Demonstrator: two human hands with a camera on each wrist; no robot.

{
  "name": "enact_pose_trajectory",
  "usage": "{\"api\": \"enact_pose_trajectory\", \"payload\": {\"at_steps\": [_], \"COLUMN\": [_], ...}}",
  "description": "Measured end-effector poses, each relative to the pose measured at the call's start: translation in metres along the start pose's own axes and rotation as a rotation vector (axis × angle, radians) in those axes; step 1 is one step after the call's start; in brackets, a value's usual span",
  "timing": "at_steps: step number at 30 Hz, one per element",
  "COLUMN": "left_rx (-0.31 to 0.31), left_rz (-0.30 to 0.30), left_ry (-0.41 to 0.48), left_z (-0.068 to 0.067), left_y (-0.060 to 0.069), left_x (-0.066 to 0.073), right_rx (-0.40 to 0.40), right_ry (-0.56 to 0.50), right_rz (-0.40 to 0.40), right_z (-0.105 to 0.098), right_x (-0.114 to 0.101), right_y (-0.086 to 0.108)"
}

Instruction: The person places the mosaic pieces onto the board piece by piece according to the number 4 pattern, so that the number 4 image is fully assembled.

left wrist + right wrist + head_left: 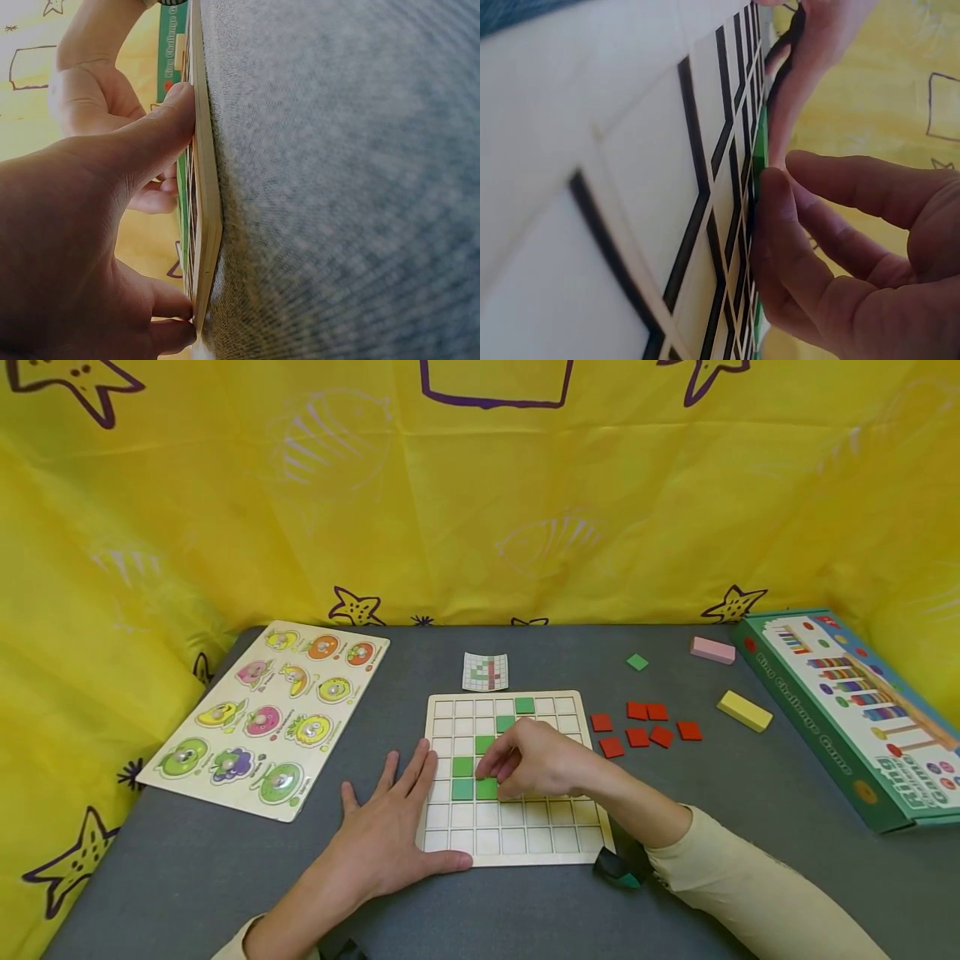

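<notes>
Right grip [534, 760]: fingers bent, tips at the grid board [517, 842] beside the lower green tiles [486, 789]. Whether a tile is pinched there cannot be told; the fingers mask the contact, and the right wrist view shows no tile between the tips. Left grip [390, 843]: fingers spread along the board's left edge, thumb on the near edge; it holds no loose piece.

Green tiles: lying in squares of the board, several stepping diagonally down from the far edge, with two side by side at the lower end. Judged light, thin, stiff and rather smooth, hard to pick from a flat surface. Recommended hold: thumb and forefinger on opposite edges, or light fingertip pressure from above.

Grid board: flat on the worktop [525, 914], apparently wooden, rigid and light enough to slide if unsteadied. Recommended hold: the outer border, clear of the squares.

Right of the board: loose red tiles [637, 737], judged to handle alike. Beyond its far edge: a small pattern card [485, 672], presumably thin and easily creased; take it by a corner. Farther right, near the box [795, 718]: a yellow block [745, 711].
</notes>
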State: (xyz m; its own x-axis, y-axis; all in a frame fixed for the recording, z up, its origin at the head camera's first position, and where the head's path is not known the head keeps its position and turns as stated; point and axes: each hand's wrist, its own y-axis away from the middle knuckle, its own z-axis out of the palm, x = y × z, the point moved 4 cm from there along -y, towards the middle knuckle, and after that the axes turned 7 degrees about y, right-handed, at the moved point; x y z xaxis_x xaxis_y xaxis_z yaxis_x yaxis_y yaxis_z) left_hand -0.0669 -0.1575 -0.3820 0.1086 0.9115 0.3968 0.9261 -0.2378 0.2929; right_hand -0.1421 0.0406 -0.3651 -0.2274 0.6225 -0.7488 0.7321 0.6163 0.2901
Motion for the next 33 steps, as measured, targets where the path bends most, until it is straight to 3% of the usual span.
{"api": "enact_pose_trajectory", "payload": {"at_steps": [13, 18, 24, 33], "left_rx": [0.003, 0.0, -0.004, -0.017], "left_rz": [0.006, -0.001, 0.001, 0.001], "left_ry": [0.001, 0.004, 0.007, 0.03], "left_z": [-0.002, -0.001, -0.001, -0.001], "left_y": [0.0, 0.001, -0.001, 0.0], "left_x": [0.001, 0.001, 0.001, -0.001], "right_rx": [-0.008, 0.005, 0.098, 0.252], "right_ry": [-0.036, -0.035, -0.026, 0.061], "right_rz": [-0.016, -0.078, -0.114, 0.009], "right_z": [-0.009, -0.023, -0.051, -0.096], "right_x": [0.0, 0.003, 0.02, 0.052], "right_y": [0.003, 0.006, 0.011, 0.021]}}
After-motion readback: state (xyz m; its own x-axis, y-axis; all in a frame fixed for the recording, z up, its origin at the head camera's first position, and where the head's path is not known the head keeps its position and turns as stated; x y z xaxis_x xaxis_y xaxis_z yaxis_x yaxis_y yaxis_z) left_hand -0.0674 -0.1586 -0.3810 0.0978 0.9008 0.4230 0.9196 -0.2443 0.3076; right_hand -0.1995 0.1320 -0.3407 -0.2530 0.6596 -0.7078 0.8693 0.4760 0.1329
